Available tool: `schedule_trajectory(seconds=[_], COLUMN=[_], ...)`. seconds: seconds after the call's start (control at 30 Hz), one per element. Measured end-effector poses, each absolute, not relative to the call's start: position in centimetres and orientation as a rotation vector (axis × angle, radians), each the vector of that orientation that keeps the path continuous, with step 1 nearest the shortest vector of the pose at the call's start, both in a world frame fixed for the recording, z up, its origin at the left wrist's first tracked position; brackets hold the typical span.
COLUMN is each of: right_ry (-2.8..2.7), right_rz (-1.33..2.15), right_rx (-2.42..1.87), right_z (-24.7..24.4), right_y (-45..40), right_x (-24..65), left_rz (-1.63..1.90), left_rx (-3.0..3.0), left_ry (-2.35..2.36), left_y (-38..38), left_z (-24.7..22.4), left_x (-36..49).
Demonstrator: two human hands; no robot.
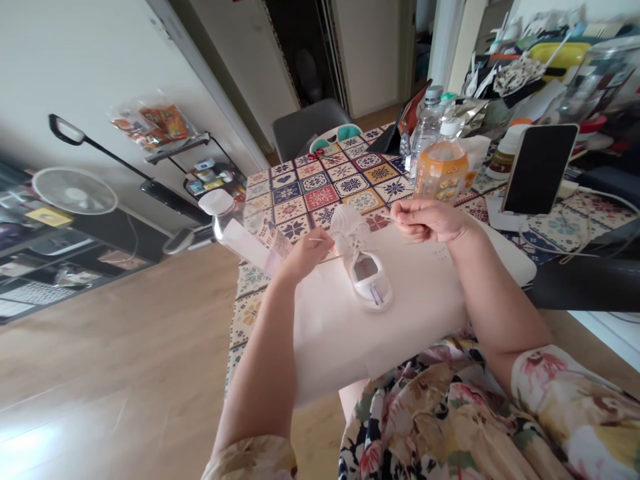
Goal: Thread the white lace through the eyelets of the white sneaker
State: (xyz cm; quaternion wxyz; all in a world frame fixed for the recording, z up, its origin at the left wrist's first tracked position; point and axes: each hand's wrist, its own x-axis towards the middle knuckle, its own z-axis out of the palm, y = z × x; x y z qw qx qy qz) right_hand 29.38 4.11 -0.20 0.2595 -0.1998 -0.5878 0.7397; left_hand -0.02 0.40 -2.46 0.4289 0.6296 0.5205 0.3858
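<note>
A small white shoe lies on a white sheet, its opening turned towards me and its toe pointing away. To its left, my left hand is closed on a thin white shoelace, whose tip sticks out above the fingers. On the other side my right hand is closed too, pinching another lace end a little above the sheet. Both lace ends stretch outward from the front of the shoe. Most of the lacing is too pale and small to make out.
Bottles, among them an orange-labelled one, stand behind my right hand. A phone is propped upright at the right. A white-capped bottle and a carton are at the left edge. Red scissors lie on the patterned tablecloth.
</note>
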Motion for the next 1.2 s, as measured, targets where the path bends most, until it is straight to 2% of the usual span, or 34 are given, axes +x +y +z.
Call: schedule_trajectory(seconds=[0.2, 0.37, 0.53, 0.8, 1.03, 1.2], right_ry=[-1.843, -1.935, -2.104, -2.045, -1.621, -1.432], right_rz=[2.11, 1.881, 1.807, 1.804, 1.803, 1.808], right_rx=[-0.581, -0.847, -0.883, -0.6, -0.371, -0.401], right_z=[-1.0, -2.3, -2.1, -1.2, -2.4, -3.7], right_y=[3.8, 4.2, 4.3, 4.3, 3.7, 3.1], right_x=[28.3, 26.7, 26.7, 27.5, 25.4, 23.1], left_rz=[0.717, 0.602, 0.523, 0.833, 1.128, 1.251], left_rx=[1.666, 1.596, 1.644, 1.606, 1.372, 1.283], left_ry=[1.311, 1.241, 1.202, 0.816, 0.678, 0.633], left_y=[0.1, 0.1, 0.3, 0.1, -0.2, -0.4], left_z=[-2.5, -2.5, -2.3, -1.9, -2.7, -3.8], left_x=[0.4, 0.0, -0.7, -1.3, 1.3, 3.4])
